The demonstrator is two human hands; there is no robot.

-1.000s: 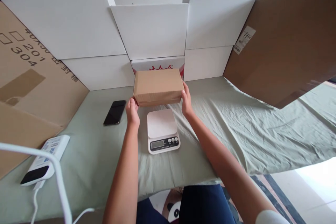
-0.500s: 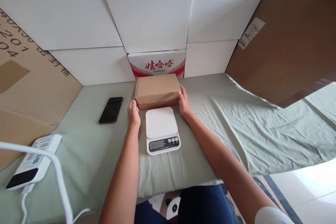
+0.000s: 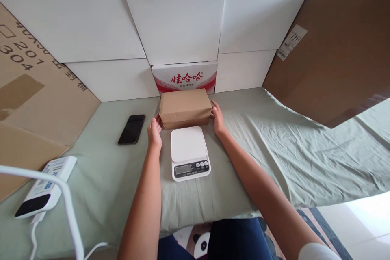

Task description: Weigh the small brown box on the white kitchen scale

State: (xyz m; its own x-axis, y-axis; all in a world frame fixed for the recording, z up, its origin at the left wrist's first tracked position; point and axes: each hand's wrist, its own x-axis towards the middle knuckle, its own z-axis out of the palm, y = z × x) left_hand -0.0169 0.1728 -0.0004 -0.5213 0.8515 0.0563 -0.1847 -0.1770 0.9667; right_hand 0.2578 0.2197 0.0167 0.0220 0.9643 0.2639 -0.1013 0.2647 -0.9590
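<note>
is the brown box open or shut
Shut. The brown cardboard box shows an unbroken top with no flap raised, lying flat on the green sheet behind the scale.

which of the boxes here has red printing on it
The small white carton standing against the back wall, right behind the plain brown box the hands touch. It bears red characters and a red band; the other white boxes are blank.

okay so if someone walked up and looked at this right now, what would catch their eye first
Most likely the brown cardboard box in the middle of the green sheet, with the left hand and right hand at its two ends. Just in front of it, nearer the person, sits a white kitchen scale with nothing on its plate. A black phone lies flat to the left, and behind the box stands a white carton with red lettering.
</note>
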